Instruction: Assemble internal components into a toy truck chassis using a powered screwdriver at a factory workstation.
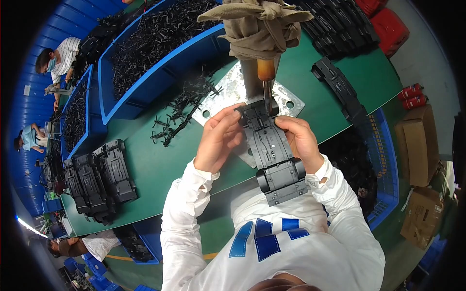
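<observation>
Worktop [150,172], smooth and green, has a blue plastic bin [170,69] at its far side, brimming; much seems left. Ribbed black stacks [116,174] lie at both ends, whether finished or waiting unclear. One moulded panel [272,143], apparently mid-work, is grasped by the fingers of left hand [218,138] and right hand [303,140] below a metal-shafted tool [266,70]. Spindly clips [190,103] lie loose.

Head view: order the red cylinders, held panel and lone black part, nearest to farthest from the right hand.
1. Held panel: touching the right hand.
2. Lone black part: right, on the table.
3. Red cylinders: far right, beyond the table.
</observation>
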The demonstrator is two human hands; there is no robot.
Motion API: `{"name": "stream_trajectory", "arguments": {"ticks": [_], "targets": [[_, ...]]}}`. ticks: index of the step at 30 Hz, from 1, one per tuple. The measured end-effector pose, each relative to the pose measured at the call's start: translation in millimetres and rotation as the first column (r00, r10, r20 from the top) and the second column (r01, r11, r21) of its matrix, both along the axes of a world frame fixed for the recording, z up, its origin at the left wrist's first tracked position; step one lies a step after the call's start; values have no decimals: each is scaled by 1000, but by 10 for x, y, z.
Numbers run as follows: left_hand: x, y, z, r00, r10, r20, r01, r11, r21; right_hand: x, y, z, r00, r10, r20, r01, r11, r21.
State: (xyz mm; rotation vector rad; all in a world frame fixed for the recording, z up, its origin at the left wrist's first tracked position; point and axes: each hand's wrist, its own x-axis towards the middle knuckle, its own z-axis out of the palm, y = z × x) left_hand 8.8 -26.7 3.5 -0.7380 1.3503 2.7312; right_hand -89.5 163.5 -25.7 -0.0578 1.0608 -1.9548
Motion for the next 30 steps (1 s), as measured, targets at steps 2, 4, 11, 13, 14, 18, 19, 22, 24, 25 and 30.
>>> {"name": "stream_trajectory", "arguments": {"ticks": [2, 4, 11, 13, 14, 18, 19, 22, 24, 25, 30], "targets": [[-8, 14, 17, 1000, 6, 7, -6, 1000, -2, 7, -2, 6, 1000, -28, 2, 28, 1000, 15], [-6, 5, -2, 1000, 6, 2, -6, 1000, 2, 2, -7, -21, 999, -33, -17, 34, 999, 21], [0, -5, -20, 1000, 1, -10, -1, 1000, 7, -3, -3, -35, 1000, -27, 12, 27, 1000, 14], [-3, 0, -12, 1000, 7, -5, -7, 1000, 10, -2, -3, -61, 999, -34, 10, 33, 999, 19], [-3, 1, -7, 1000, 13, -1, -13, 1000, 14, -1, -5, -68, 999, -41, 8, 41, 999, 24], [-5, 1, -9, 1000, 10, -4, -10, 1000, 12, 5, -6, -52, 998, -44, 38, 44, 999, 18], [-3, -3, -23, 1000, 7, -9, -7, 1000, 15, 2, -3, -68, 999, -46, 28, 45, 999, 17], [0, -11, -29, 1000, 1, -19, -1, 1000, 25, 1, 0, -71, 999, -49, 20, 49, 999, 17], [3, -14, -28, 1000, 0, -23, 1, 1000, 32, 3, -2, -72, 998, -51, 23, 51, 999, 18], [4, -14, -26, 1000, 0, -21, 1, 1000, 31, 4, -3, -77, 998, -55, 18, 55, 998, 21], [-7, -1, 1, 1000, 9, -3, -9, 1000, 13, -9, 5, -99, 999, -44, 26, 44, 999, 11]]}}
